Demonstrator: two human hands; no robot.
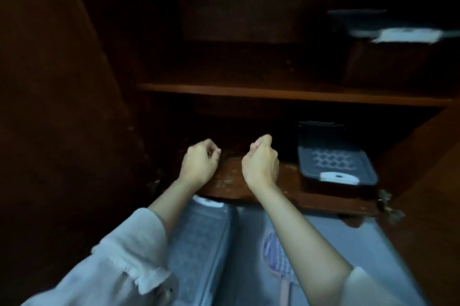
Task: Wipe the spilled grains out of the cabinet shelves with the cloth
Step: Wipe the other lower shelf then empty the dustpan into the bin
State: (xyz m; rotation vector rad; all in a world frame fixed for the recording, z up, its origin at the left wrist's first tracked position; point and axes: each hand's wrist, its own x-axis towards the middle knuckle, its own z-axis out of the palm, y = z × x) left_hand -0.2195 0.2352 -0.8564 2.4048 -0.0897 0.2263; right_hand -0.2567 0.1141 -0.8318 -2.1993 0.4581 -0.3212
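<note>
Pale spilled grains [230, 181] are scattered over the front of the lower wooden shelf [321, 200] of a dark cabinet. My left hand [199, 162] hovers over the shelf's left part with its fingers curled in; I see nothing in it. My right hand [261, 160] is beside it, over the middle of the shelf, fingers also curled and nothing visible in them. Neither hand holds a cloth. A blue-and-white checked item [276, 253] with a pink stem lies on the floor below my right forearm; I cannot tell whether it is the cloth.
A dark lidded container [333, 156] with a white latch sits on the lower shelf, right of my right hand. Another similar container [388, 24] stands on the upper shelf [273, 92] at right. A translucent grey box [204, 238] lies on the floor under my left arm. The cabinet doors [49, 106] stand open.
</note>
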